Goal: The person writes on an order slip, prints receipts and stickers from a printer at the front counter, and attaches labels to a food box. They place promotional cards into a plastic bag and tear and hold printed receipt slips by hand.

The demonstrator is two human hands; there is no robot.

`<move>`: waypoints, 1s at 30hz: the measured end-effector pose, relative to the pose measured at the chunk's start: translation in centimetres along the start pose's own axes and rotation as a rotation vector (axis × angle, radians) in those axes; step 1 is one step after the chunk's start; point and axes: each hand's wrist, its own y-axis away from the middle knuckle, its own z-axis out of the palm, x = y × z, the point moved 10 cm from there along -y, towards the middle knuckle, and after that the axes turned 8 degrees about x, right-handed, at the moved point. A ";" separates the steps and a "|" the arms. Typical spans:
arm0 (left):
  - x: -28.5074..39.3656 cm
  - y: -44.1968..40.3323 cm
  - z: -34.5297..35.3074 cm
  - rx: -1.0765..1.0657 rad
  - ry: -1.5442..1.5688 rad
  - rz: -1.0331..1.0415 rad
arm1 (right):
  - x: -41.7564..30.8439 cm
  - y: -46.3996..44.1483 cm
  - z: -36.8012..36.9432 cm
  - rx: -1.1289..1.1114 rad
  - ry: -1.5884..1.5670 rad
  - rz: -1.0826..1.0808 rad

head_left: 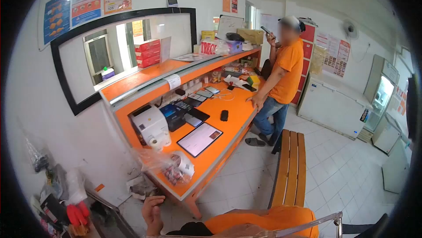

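My left hand is raised at the bottom edge, off the near corner of the orange counter. Its fingers are loosely bent and apart from the thumb, and I see nothing held in it. My right hand does not show; a blurred stretch of bare arm lies across my orange shirt. Nearest to my left hand on the counter are a clear plastic bag and a paper roll. Farther along are a tablet with a lit screen, a white printer and a small black device.
A person in an orange shirt leans on the counter's far end, holding a phone. A wooden bench stands to the right. Beyond it are a white chest freezer and a glass-door fridge. Bags and red gloves hang lower left.
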 end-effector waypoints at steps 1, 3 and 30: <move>2.0 -1.8 1.1 -0.066 0.107 0.025 | 1.3 0.6 -0.6 -0.032 -0.025 0.059; 4.6 -3.8 2.8 -0.256 0.362 0.003 | 3.3 2.4 -1.8 -0.097 -0.093 0.165; 6.4 -17.1 -0.1 -0.368 0.586 0.047 | -29.8 -5.6 -42.4 0.857 -0.284 -0.479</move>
